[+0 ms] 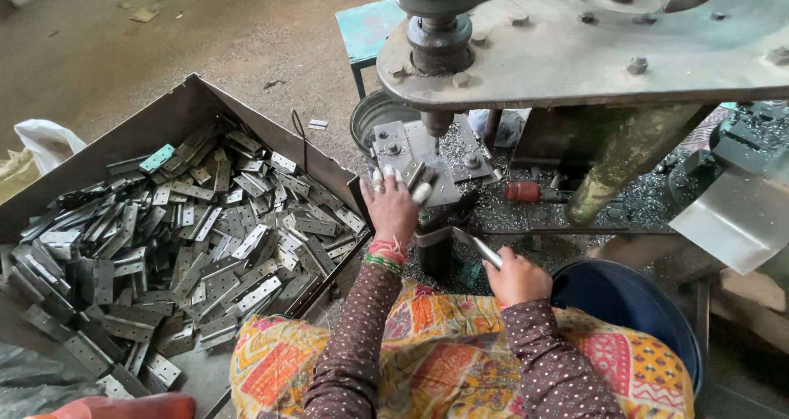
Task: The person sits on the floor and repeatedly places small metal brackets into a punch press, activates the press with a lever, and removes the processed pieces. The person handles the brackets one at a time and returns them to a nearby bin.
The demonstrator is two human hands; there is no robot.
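While the right hand (516,277) grips a lever (475,248), left fingertips (394,175) pin a hinge plate (419,176).

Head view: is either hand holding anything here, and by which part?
The right hand grips a metal lever handle at its near end. The left hand presses a small metal plate on the machine bed, fingers at its near edge.

Your left hand (391,208) presses a hinge (413,175) on the drill plate (444,160); your right hand (518,277) grips the lever (477,248).
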